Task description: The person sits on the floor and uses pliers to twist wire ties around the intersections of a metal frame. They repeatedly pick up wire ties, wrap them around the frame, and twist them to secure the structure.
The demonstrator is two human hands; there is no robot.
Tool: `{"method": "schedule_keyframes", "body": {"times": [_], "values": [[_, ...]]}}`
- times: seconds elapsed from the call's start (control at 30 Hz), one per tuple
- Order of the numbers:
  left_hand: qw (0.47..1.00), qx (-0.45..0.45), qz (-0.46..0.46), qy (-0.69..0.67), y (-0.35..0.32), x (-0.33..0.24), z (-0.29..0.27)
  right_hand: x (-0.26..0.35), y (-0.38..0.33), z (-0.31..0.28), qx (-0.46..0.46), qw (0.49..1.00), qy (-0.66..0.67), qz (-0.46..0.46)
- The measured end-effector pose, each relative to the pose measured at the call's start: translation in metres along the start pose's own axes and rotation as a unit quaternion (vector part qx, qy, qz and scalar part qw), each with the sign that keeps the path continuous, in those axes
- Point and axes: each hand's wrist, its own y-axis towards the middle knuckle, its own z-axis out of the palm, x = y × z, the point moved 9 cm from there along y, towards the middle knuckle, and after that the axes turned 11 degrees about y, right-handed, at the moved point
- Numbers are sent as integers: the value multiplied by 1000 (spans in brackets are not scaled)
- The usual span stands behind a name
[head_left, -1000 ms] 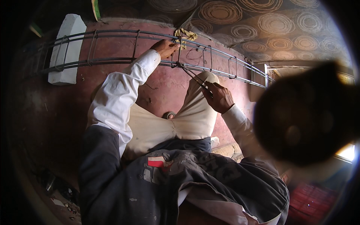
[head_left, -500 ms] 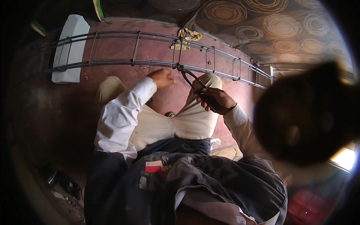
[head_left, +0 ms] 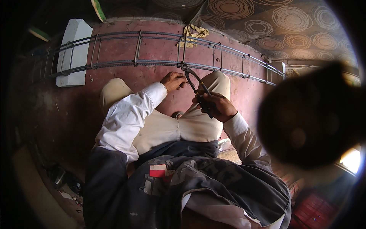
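Two bare hands work at a long cage of steel reinforcing bars (head_left: 152,63) that lies across a reddish floor (head_left: 76,114), seen from above by a head camera. The cage runs in a curve from about 9 o'clock to 3 o'clock across the upper half of the view, with upright wire stirrups joining its long bars.

At about 12 o'clock from the person's knees, the right hand (head_left: 215,107) has its fingers closed around the dark handles of a pair of pincers (head_left: 194,82). The pincers slant up and to the left, and their head meets the nearer bar of the cage at a stirrup joint. Whether the head bites a tie wire there is too small to tell.

Just beside the pincers, at their 9 o'clock, the left hand (head_left: 173,81) hovers below the same bar with its fingers curled loosely; whether they pinch anything cannot be told. It sits just under the joint, near but apart from the bar.

Both forearms wear white sleeves. The person sits with pale trousers (head_left: 167,126) bent at the knees under the hands.

At 12 o'clock beyond the cage lies a crumpled yellow rag (head_left: 194,32). At 10 o'clock a white block (head_left: 74,49) lies under the cage's left end. A patterned brown cloth with circles (head_left: 267,23) fills the 1 o'clock area. A dark blurred shape (head_left: 312,118) covers the 3 o'clock side.
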Motion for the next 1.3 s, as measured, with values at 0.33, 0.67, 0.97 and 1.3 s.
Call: {"method": "schedule_keyframes", "body": {"times": [0.33, 0.67, 0.97, 1.3], "values": [[925, -71, 56, 369, -38, -45, -45, -5, -4, 5, -36, 993, -95, -55], [921, -82, 73, 373, -42, -48, -62, -12, -15, 6, -96, 992, -68, -36], [918, -55, 90, 383, -42, -52, -61, -1, -10, 7, -93, 988, -113, -49], [916, -46, 76, 392, -45, -57, -62, 9, -6, 13, -106, 974, -190, -58]]}}
